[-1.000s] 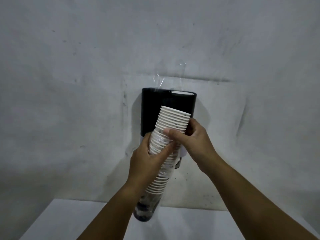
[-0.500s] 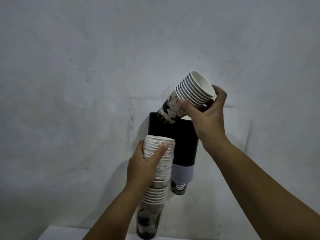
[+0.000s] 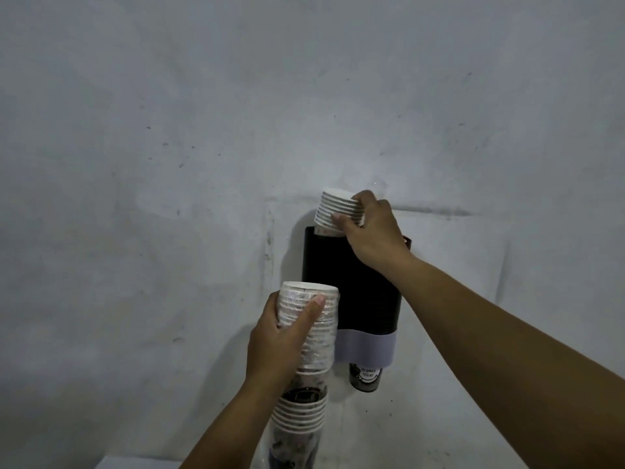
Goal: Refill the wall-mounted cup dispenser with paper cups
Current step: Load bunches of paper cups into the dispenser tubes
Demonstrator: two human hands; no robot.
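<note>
Half a second back the right hand (image 3: 372, 228) held its short stack of cups (image 3: 333, 209) tilted above the black dispenser (image 3: 358, 282); now it's upright, bottom sunk in the top opening, fingers pinching the rims. Left hand (image 3: 280, 336) still grips the wrapped sleeve of cups (image 3: 307, 350). Scuffed grey wall (image 3: 169, 130); the sleeve's bottom is cut off

Dim, flat indoor light with a cool grey cast and a mild darkening toward the corners. The wall (image 3: 169, 164) looks soft and grainy, and faint shadows fall left of the dispenser (image 3: 358, 286). No glare.
</note>
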